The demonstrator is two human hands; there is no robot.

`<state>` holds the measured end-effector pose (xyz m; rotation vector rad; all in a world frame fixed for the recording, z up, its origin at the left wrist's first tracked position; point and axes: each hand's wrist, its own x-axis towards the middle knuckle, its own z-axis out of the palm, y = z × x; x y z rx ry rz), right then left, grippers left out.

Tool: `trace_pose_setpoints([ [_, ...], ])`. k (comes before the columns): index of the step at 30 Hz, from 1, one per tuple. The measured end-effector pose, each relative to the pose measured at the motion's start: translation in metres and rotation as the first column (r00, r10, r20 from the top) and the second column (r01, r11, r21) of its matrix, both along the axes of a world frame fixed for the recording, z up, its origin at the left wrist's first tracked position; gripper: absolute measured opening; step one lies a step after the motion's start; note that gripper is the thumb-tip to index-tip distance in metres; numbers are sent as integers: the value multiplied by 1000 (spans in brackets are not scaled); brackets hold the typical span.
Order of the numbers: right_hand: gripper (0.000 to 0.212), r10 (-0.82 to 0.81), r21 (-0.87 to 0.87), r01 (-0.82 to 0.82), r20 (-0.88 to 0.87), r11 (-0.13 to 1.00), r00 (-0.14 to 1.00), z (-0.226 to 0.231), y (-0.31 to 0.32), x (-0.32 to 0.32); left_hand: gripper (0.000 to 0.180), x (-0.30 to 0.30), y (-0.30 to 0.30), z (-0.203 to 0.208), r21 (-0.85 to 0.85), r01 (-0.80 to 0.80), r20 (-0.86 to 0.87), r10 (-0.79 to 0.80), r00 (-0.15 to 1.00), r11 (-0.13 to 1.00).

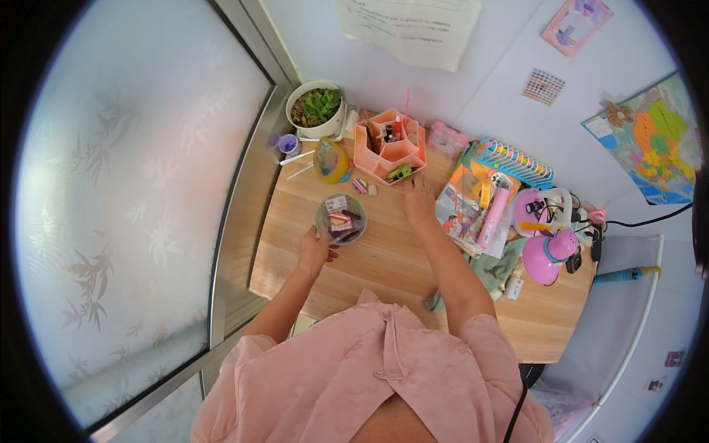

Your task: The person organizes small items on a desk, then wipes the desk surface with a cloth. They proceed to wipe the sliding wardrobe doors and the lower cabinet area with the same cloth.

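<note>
Clear tub (364,223) held at its near-left rim

The left grip (316,247) is clamped on the tub, at the left half of the desk (391,266); the right grip (419,198) meets the peach organizer (367,168), though I cannot tell whether it is closed. Keeping the tub level should guard its contents. It is round, see-through, with small boxes (340,221) inside.

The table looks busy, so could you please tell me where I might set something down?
Bare wood lies between the tub and the right hand, and at the right front, between the lamp and the near edge of the table. It is crowded around the book, pink tube and organizer.
</note>
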<state>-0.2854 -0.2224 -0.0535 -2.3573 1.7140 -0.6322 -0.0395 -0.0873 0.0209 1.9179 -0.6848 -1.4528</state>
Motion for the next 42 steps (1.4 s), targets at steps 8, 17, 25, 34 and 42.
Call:
trace_pose_setpoints([
  [8, 31, 307, -103, -311, 607, 945, 733, 79, 44, 65, 43, 0, 3, -1, 11, 37, 36, -37, 999, 999],
  [17, 33, 163, 151, -154, -50, 977, 985, 19, 21, 74, 41, 19, 16, 8, 34, -48, 48, 47, 998, 998],
  [25, 31, 117, 110, -271, 706, 956, 698, 66, 48, 87, 41, 21, 17, -5, 6, -19, 55, 19, 998, 1000],
  [34, 27, 198, -24, -198, -13, 980, 980, 24, 18, 95, 37, 26, 22, 5, 36, -53, 47, 51, 998, 998],
  [42, 29, 132, 197, -334, 650, 922, 748, 72, 36, 99, 35, 29, 23, 5, 56, -109, 39, 107, 993, 992],
])
